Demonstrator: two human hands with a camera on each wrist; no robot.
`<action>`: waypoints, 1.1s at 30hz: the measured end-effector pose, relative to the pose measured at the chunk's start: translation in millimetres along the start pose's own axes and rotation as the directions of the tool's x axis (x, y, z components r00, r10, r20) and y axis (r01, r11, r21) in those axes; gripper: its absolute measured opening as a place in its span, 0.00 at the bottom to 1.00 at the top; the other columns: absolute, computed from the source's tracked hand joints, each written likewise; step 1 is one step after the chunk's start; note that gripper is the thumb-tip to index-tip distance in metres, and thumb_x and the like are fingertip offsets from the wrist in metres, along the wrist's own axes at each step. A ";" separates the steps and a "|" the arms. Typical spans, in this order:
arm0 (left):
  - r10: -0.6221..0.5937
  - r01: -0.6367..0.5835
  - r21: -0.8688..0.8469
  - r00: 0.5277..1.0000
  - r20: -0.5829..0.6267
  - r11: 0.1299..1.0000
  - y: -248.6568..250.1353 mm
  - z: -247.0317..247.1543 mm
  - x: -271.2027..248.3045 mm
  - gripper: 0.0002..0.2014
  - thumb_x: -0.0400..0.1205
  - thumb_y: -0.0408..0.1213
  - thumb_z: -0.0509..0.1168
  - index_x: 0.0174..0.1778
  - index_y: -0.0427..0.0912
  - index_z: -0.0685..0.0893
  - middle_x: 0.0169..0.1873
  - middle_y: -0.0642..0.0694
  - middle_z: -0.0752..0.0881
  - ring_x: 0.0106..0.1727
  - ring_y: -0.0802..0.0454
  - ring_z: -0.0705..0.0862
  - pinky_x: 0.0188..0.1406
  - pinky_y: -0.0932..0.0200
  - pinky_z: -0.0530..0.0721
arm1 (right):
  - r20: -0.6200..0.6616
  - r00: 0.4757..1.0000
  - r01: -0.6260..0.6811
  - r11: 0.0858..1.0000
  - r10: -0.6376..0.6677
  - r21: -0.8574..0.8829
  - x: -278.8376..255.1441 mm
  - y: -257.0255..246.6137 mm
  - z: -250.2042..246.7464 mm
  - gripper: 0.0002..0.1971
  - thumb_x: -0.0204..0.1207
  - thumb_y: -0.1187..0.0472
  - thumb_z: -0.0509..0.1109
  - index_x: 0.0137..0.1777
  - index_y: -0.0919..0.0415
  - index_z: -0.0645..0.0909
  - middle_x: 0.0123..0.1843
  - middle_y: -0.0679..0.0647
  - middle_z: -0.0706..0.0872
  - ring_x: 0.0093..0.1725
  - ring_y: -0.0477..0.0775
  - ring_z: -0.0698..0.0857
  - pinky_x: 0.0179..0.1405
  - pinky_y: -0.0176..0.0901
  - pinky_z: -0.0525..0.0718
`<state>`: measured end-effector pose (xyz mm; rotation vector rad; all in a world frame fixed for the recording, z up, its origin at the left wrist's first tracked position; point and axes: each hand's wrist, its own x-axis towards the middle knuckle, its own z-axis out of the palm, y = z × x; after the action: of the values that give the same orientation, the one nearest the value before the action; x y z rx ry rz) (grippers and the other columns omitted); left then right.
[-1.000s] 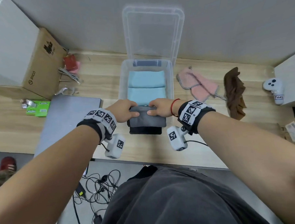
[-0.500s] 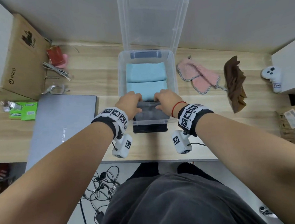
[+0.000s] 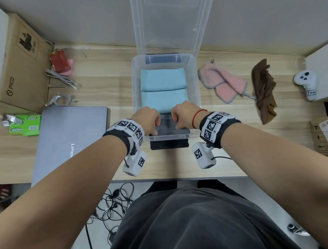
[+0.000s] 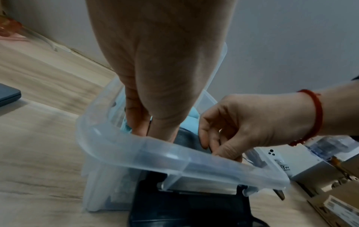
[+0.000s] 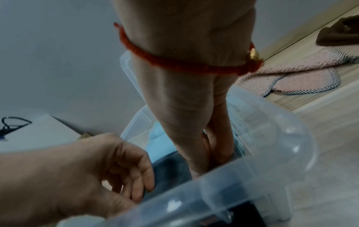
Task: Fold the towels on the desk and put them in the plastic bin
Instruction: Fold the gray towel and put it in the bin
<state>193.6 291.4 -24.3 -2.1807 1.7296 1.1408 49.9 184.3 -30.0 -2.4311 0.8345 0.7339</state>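
Since a second ago the folded grey towel (image 3: 169,127) has gone from above the desk's near edge into the clear plastic bin (image 3: 136,84), near end. Left hand (image 3: 149,119) and right hand (image 3: 183,114) both remain curled on its ends, seating it. Reads as placement nearly done. Towel: flat, compact, touching the folded light-blue towel (image 3: 165,99).

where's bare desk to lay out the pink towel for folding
Bare desk lies between the plastic bin and the brown towel, below the pink towel. Left of the bin it's crowded: laptop, cables.
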 end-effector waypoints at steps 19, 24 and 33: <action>0.023 -0.023 0.002 0.996 0.091 1.000 5.8 -30.3 11.0 0.05 0.76 0.32 0.71 0.41 0.47 0.89 0.33 0.56 0.87 0.41 0.56 0.85 0.40 0.63 0.80 | 0.093 0.994 0.043 0.998 -0.047 0.049 -1.9 6.3 -22.0 0.06 0.65 0.60 0.81 0.36 0.55 0.86 0.24 0.45 0.84 0.28 0.47 0.86 0.36 0.35 0.83; 0.032 -0.029 -0.036 0.996 0.080 0.999 16.3 -48.6 3.0 0.02 0.74 0.35 0.74 0.39 0.47 0.90 0.30 0.56 0.89 0.36 0.61 0.86 0.36 0.66 0.80 | 0.115 0.991 0.045 0.988 -0.062 0.146 -15.4 7.5 -40.8 0.05 0.65 0.61 0.81 0.34 0.56 0.86 0.23 0.47 0.86 0.24 0.44 0.88 0.32 0.32 0.83; 0.026 -0.033 -0.035 0.985 -0.173 0.999 41.1 -75.1 9.6 0.06 0.76 0.45 0.72 0.42 0.48 0.86 0.39 0.52 0.84 0.44 0.50 0.82 0.43 0.59 0.76 | -0.152 0.988 0.023 0.965 0.018 0.263 -45.1 29.5 -65.5 0.02 0.69 0.61 0.76 0.38 0.55 0.85 0.31 0.50 0.90 0.28 0.45 0.87 0.32 0.34 0.78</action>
<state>193.4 230.4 36.6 -2.3477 1.8270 1.0259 21.8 144.6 39.4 -2.2670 0.9239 0.4072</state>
